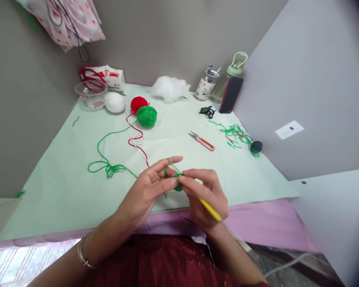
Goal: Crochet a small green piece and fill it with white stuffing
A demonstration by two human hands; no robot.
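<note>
My left hand [148, 185] pinches a small green crochet piece [178, 185] between thumb and fingers. Green yarn runs over its raised index finger. In my right hand [208, 195] is a crochet hook with a yellow handle [211, 210]; its tip is hidden at the green piece, where the fingertips of both hands meet. From the left hand a loose green strand [113, 169] trails across the table to a green yarn ball [146, 116]. A red yarn ball [139, 104] sits behind that, and red and white strands lead from the back towards my left hand.
Orange-handled thread snips [202, 141] lie beyond my right hand. Green and red yarn scraps [235, 133], a black roll [256, 146] and a black hair clip [208, 112] are at the right. White stuffing [170, 89], a white yarn ball [115, 103], a pen cup [206, 85] and a bottle [227, 81] stand behind.
</note>
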